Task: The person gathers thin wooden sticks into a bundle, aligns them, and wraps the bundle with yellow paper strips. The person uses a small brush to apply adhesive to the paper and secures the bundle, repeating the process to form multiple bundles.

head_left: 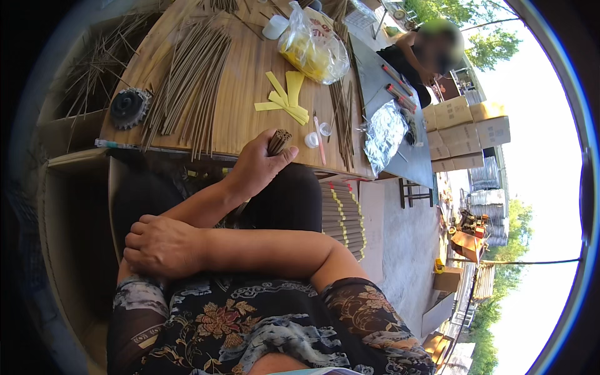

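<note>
My left hand [255,164] is closed around a bundle of brown incense sticks [279,142], their cut ends facing up, at the table's near edge. My right hand [164,247] lies across my body, its fingers curled over my left arm [203,205] near the elbow. Beyond the bundle, yellow paper strips [290,100] lie crossed on the wooden table [247,75]. A small white pot [311,140] and a thin pinkish brush or pen [320,140] are right of the bundle. Loose incense sticks [190,81] spread over the table's left part.
A clear bag [315,50] of yellow strips and a white cup [275,27] stand farther back. A dark toothed disc [129,107] sits at the left corner. Banded bundles [340,212] are stacked below. Crumpled foil [385,134] covers part of a grey table; a person [409,56] sits beyond.
</note>
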{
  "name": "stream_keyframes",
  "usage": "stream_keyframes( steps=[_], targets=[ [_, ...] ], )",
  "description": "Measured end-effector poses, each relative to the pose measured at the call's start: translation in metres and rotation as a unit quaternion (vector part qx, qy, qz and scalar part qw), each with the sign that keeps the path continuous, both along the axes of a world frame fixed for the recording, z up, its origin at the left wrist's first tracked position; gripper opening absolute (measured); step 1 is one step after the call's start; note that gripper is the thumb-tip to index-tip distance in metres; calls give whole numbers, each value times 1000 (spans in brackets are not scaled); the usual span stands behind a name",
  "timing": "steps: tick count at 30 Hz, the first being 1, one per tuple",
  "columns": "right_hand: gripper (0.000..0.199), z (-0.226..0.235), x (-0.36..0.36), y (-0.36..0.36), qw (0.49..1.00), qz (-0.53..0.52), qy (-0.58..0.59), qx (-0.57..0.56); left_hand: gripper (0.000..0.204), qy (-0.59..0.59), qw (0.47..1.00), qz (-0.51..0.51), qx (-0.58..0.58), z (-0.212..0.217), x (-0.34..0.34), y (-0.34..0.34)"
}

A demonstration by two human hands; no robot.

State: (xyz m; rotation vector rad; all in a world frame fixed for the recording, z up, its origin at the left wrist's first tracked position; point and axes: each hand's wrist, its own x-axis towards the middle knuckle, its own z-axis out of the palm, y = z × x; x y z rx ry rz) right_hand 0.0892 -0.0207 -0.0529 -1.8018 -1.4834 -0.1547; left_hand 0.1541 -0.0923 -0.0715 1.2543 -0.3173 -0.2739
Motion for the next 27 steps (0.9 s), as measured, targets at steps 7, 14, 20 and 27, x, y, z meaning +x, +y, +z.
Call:
stream_keyframes(
  steps=[7, 14, 20, 27],
  targets=[
    [19, 17, -1, -33, 993, 88, 41, -74, 23, 31, 997, 24, -62, 12, 22, 21],
    [20, 78, 14, -122, 896, -419, 143, 37, 19, 119, 965, 90, -217, 40, 53, 83],
    [42, 19, 59, -138, 802, -252, 526, 128, 17, 181, 933, -35, -311, 50, 44, 78],
    [22, 23, 55, -122, 741, -168, 643, 98, 20, 176, 933, -41, -311, 51, 41, 77]
  ],
)
